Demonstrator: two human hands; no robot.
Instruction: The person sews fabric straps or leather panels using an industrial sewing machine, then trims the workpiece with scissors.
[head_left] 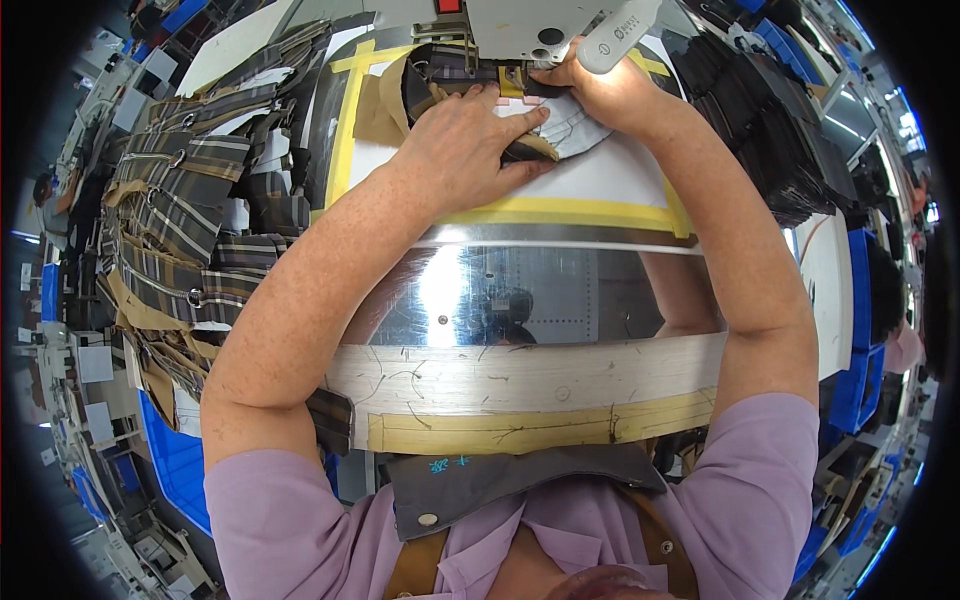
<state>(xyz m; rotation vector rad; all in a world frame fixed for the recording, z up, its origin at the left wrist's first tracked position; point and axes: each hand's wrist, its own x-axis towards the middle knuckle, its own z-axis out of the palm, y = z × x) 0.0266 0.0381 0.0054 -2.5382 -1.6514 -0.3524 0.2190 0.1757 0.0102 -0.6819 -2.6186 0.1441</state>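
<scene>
A garment piece (575, 132) of dark striped cloth, tan cloth and pale lining lies beneath the head of a sewing machine (520, 30). My left hand (460, 150) rests flat on it, fingers spread and thumb apart. At the cloth's far edge, close to the yellowish presser-foot area (511, 80), the fingers of my right hand (605, 92) are drawn together on the dark fabric. A white lamp head (620, 38) covers part of that hand. White paper (600, 185) edged with yellow tape (560, 210) lies under the work.
Striped cloth pieces with metal rings (170, 225) are heaped at the left. A dark stack of cut fabric (765, 140) stands at the right. A shiny metal plate (560, 290) and a pale table edge (540, 375) lie nearer me. Blue bins (858, 330) flank the table.
</scene>
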